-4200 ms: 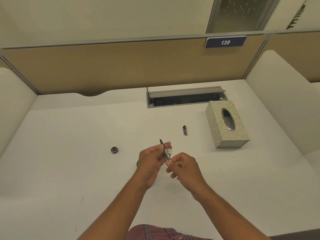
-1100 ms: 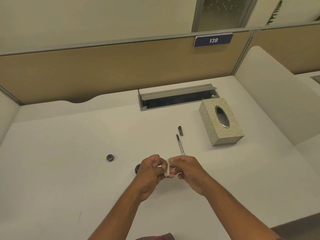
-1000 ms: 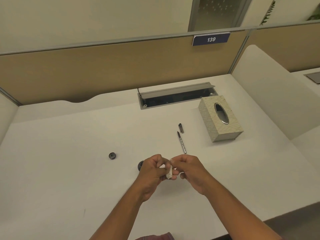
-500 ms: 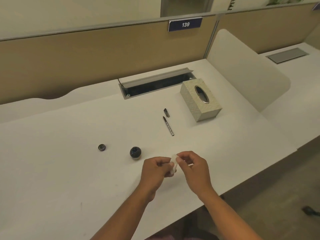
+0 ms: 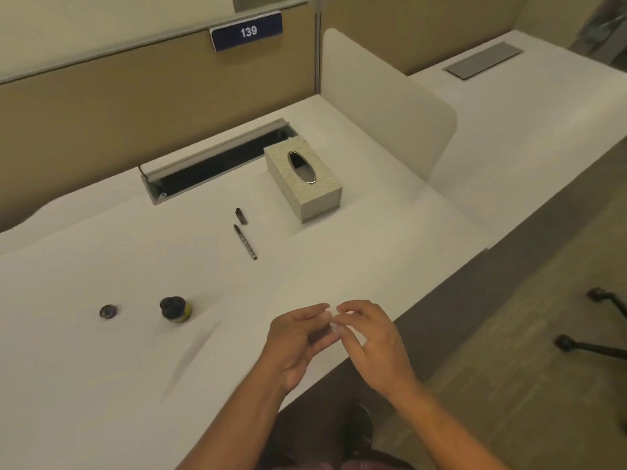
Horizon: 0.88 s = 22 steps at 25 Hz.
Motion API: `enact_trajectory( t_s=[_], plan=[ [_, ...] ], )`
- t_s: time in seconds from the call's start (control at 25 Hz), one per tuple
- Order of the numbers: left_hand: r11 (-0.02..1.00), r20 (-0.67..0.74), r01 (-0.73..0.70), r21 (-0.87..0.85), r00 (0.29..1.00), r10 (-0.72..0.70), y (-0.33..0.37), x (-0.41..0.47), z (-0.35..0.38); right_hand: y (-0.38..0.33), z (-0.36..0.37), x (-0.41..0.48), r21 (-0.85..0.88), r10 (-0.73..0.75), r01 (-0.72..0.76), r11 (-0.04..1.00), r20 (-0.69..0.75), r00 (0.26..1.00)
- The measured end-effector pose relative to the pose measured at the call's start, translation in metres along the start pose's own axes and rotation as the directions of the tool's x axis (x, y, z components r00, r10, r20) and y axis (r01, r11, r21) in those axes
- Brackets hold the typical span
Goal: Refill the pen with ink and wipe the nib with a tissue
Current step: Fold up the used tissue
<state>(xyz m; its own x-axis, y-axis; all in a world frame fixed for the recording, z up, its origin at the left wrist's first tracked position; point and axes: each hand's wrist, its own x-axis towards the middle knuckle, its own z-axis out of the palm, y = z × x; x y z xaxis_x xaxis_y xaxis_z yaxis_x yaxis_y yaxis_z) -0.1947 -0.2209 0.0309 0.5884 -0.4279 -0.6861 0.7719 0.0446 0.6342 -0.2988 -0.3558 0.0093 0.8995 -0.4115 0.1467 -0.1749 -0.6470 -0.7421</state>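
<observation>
Now both hands meet above the desk's (image 5: 101, 385) near edge, left hand (image 5: 298, 337) half curled, right hand (image 5: 369, 337) pinching; whether tissue sits between them I cannot tell; the pen (image 5: 245, 241) lies uncapped beside its cap (image 5: 240, 216), apparently set aside; the open ink bottle (image 5: 175, 309) stands leftward.

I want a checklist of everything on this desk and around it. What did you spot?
Surface: white desk, bare near the front edge.
Job's things: pen lying uncapped; pen cap just beyond it; open ink bottle; bottle lid to its left; tissue box.
Clutter: nothing seen.
Grippers: left hand and right hand meet at the fingertips above the desk edge; the blur hides whether they hold anything.
Cables: one thin cable at the open cable tray.
Surroundings: divider sign 139, chair legs.
</observation>
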Motion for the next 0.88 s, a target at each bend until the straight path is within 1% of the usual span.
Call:
enact_trajectory(
  t_s=[0.08,0.16,0.24,0.32,0.44,0.56,0.64,0.76,0.8,0.88],
  plan=[
    [0.998,-0.050,-0.001,0.059,0.999,0.003,-0.015,0.006,0.024,0.021,-0.017,-0.008,0.183,0.143,-0.134,0.974,-0.039,0.989],
    [0.991,-0.070,-0.014,0.137,0.997,0.024,-0.029,0.014,0.048,0.039,-0.031,-0.014,0.320,0.321,-0.293,0.901,-0.036,0.946],
    [0.975,-0.076,-0.027,0.220,0.996,0.045,-0.042,0.022,0.069,0.056,-0.040,-0.017,0.424,0.424,-0.391,0.817,0.016,0.905],
    [0.945,-0.093,-0.048,0.322,0.992,0.082,-0.058,0.029,0.089,0.073,-0.050,-0.021,0.474,0.488,-0.448,0.758,0.044,0.872],
    [0.873,-0.106,-0.093,0.479,0.981,0.162,-0.088,0.040,0.108,0.100,-0.055,-0.029,0.478,0.542,-0.489,0.729,0.032,0.840],
    [0.802,-0.108,-0.075,0.593,0.979,0.172,-0.126,0.059,0.119,0.132,-0.048,-0.041,0.397,0.612,-0.567,0.721,0.017,0.791],
    [0.739,-0.104,-0.032,0.673,0.985,0.137,-0.148,0.073,0.122,0.157,-0.035,-0.053,0.344,0.673,-0.637,0.690,0.020,0.740],
    [0.691,-0.053,-0.010,0.723,0.996,0.070,-0.177,0.093,0.125,0.198,-0.011,-0.069,0.309,0.755,-0.717,0.624,-0.001,0.656],
    [0.654,-0.029,-0.010,0.756,0.998,0.048,-0.186,0.099,0.123,0.209,-0.004,-0.071,0.309,0.784,-0.744,0.593,-0.012,0.620],
    [0.551,-0.010,0.005,0.834,1.000,0.006,-0.201,0.113,0.117,0.231,0.007,-0.071,0.306,0.837,-0.791,0.529,-0.033,0.547]
  ],
)
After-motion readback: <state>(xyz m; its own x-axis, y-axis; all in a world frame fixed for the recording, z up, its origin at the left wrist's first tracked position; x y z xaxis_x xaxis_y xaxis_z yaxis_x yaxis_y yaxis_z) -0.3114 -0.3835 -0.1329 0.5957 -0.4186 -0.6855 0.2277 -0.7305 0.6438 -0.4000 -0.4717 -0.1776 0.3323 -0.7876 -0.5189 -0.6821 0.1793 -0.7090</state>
